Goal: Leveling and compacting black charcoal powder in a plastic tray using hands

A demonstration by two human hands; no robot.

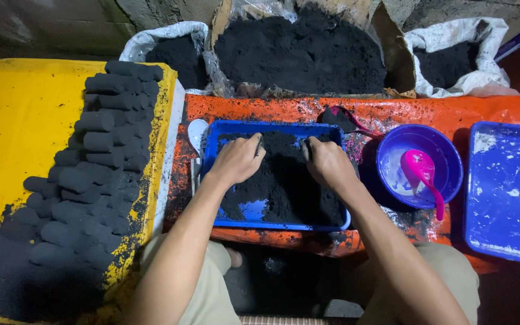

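We press our left hand and right hand, fingers curled, seemingly gripping nothing, into black powder in the centre blue tray; many formed cylinders already lie at left.

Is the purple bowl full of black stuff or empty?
Nearly empty: the purple bowl holds only a pink spoon and whitish smears. No black powder shows inside.
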